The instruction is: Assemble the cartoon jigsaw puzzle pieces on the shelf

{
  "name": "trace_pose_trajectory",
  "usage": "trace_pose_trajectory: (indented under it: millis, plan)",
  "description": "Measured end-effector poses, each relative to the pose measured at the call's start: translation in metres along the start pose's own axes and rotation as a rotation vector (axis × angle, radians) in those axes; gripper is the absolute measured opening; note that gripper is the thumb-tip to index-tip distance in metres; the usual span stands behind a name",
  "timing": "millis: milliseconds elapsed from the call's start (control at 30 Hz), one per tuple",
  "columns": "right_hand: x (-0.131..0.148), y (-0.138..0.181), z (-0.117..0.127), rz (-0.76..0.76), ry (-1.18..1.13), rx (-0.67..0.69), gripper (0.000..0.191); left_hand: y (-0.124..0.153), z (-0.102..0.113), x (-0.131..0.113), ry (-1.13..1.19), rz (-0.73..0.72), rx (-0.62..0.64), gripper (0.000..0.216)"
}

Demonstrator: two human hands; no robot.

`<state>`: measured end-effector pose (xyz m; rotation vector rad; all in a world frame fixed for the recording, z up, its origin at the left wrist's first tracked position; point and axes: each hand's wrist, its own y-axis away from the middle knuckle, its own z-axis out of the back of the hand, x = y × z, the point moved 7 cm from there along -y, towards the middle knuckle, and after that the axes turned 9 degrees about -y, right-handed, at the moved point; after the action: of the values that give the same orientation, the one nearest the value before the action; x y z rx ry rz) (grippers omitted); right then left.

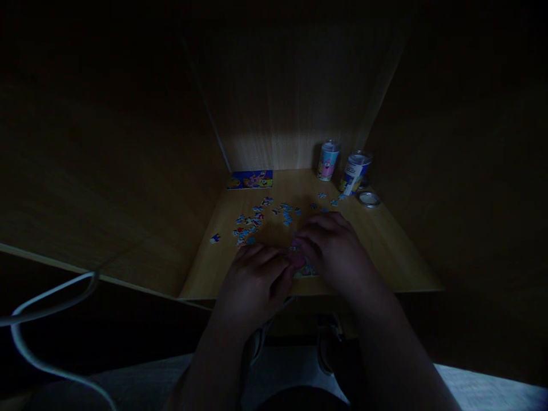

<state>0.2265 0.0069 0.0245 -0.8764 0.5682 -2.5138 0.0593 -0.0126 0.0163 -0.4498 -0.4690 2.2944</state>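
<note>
Both hands rest at the front edge of a small wooden desk (385,251) in dim light. My left hand (256,282) lies knuckles up, fingers curled toward a joined patch of jigsaw pieces (305,270) that peeks out between the hands. My right hand (331,245) covers the patch from the right, its fingers bent down and pressed on the pieces. Several loose jigsaw pieces (252,224) lie scattered just beyond the hands. What the fingertips pinch is hidden.
A printed reference picture (251,180) lies at the back left. Two small cans (327,161) (355,172) stand at the back right beside a round lid (369,198). Wooden walls enclose the desk on three sides. A white cable (38,319) loops at lower left.
</note>
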Motion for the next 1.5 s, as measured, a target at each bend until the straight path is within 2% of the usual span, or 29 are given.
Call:
trace_pose_trajectory:
  millis: [333, 767, 933, 1133, 1500]
  plan:
    - [-0.007, 0.0, -0.016, 0.005, -0.072, 0.072, 0.001, 0.0, 0.0, -0.001, 0.004, 0.004, -0.005, 0.012]
    - [-0.007, 0.0, -0.02, 0.006, -0.108, 0.1, 0.003, 0.001, 0.001, -0.002, 0.007, 0.004, -0.003, 0.012]
    - [-0.007, 0.0, -0.019, 0.004, -0.102, 0.1, 0.014, 0.001, 0.0, -0.001, -0.002, -0.001, -0.026, 0.01]
    - [-0.006, 0.002, -0.02, 0.017, -0.117, 0.105, 0.003, 0.0, -0.001, 0.001, 0.004, 0.0, -0.02, 0.01]
    - [-0.003, 0.001, -0.02, 0.024, -0.116, 0.125, 0.005, 0.001, 0.0, -0.001, 0.003, 0.004, -0.01, 0.011]
